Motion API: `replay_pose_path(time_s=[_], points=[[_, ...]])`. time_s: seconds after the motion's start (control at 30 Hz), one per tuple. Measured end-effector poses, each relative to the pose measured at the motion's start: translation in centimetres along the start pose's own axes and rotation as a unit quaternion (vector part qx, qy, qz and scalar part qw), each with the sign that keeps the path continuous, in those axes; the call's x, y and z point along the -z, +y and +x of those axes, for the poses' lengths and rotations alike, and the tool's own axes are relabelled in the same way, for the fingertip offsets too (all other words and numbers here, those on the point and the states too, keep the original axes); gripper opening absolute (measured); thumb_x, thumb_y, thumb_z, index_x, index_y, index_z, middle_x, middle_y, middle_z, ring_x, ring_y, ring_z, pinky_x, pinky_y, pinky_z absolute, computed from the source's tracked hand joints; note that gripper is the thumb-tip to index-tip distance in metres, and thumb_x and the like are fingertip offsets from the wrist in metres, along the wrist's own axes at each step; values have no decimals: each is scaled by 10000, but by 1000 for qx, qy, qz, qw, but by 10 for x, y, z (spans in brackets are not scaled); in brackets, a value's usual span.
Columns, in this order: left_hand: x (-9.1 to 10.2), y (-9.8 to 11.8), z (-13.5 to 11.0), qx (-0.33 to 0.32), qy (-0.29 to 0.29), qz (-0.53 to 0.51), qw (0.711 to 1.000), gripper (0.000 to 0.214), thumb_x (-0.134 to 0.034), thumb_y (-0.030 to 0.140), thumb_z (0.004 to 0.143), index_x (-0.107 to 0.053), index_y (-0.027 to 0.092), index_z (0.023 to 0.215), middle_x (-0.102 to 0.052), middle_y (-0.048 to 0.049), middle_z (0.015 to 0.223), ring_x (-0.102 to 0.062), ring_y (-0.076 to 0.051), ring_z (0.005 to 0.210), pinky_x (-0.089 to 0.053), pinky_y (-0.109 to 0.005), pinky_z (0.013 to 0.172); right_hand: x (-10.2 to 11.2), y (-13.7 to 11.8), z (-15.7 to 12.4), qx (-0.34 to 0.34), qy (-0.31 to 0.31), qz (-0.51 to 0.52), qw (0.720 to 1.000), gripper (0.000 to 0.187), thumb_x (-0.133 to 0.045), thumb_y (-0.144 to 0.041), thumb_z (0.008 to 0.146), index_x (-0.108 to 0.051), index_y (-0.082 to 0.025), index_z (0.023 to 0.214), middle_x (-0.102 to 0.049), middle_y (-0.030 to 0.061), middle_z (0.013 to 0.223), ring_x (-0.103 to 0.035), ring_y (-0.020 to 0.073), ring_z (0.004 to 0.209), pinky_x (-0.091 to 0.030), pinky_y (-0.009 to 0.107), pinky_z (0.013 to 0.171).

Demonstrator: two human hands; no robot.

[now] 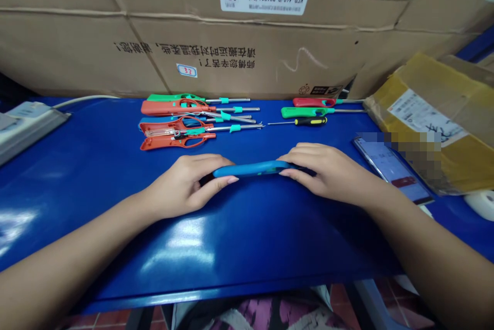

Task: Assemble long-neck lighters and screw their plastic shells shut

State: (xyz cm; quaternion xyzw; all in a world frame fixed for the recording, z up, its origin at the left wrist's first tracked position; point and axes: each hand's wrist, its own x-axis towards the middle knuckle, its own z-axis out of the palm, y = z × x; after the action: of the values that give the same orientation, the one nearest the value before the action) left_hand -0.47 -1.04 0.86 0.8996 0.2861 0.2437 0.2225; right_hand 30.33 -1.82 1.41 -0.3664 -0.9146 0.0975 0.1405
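Observation:
A blue lighter handle [250, 169] is held level above the blue table, its narrow edge facing me. My left hand [196, 178] pinches its left end between thumb and fingers. The right end is gripped by my right hand [320, 170], whose fingers hide that part, so I cannot tell whether a metal tube is attached. Beyond my hands lie several gas lighters, among them a green one [175, 98] and an orange one [177, 108]. An opened orange lighter [165, 126] shows its inner parts, and an orange half shell [162, 142] rests just nearer.
A yellow-black screwdriver [311, 121] lies by a green lighter [309, 112] and a red lighter [314, 102]. On the right are a phone [393, 170] and a taped carton [455, 155]. A large cardboard box [154, 26] walls off the back; a power strip [33, 124] is left.

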Motion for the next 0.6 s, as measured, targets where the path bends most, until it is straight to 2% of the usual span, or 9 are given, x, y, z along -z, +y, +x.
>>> replay_pose_path(time_s=[0.07,0.17,0.3,0.4,0.47,0.6], points=[[0,3,0,28,11,-14,999,142,-583,257,996,-679,153,1008,-703,-4,837,-629,-105,701,-491,-196,665,0,1,-1,-29,-11,-8,999,212,-536,-299,1015,-695,-173,1077,-739,89,984,-655,225,902,-482,339,820],[0,8,1,62,33,-50,996,155,-573,282,998,-680,169,997,-666,29,743,-586,-88,628,-461,-185,606,-2,2,0,-61,-32,-15,998,202,-522,-288,1011,-658,-184,905,-685,54,818,-618,205,761,-438,316,715],[-3,13,3,138,52,-133,980,203,-572,337,996,-682,167,1006,-623,48,657,-559,-82,568,-442,-177,549,-3,2,3,-38,-65,-12,997,288,-483,-339,1035,-606,-200,814,-659,27,756,-590,200,737,-414,325,748],[-5,13,4,190,63,-192,961,246,-578,378,991,-686,159,962,-603,51,614,-528,-82,521,-429,-183,508,-1,2,3,-35,-55,-25,998,302,-447,-350,1048,-631,-189,871,-681,49,805,-597,215,772,-418,351,788],[-7,12,3,180,65,-188,963,232,-587,365,991,-702,163,998,-640,37,657,-559,-90,554,-457,-187,535,0,2,2,-34,-35,-24,999,273,-455,-347,1047,-662,-181,986,-720,65,908,-627,222,842,-422,364,828],[-13,10,-3,60,34,-51,996,306,-613,272,981,-688,185,1265,-711,-44,981,-672,-138,833,-539,-233,768,0,3,-2,-22,-8,-23,999,250,-517,-320,1026,-658,-194,1189,-743,68,1117,-660,225,1012,-418,373,916]])
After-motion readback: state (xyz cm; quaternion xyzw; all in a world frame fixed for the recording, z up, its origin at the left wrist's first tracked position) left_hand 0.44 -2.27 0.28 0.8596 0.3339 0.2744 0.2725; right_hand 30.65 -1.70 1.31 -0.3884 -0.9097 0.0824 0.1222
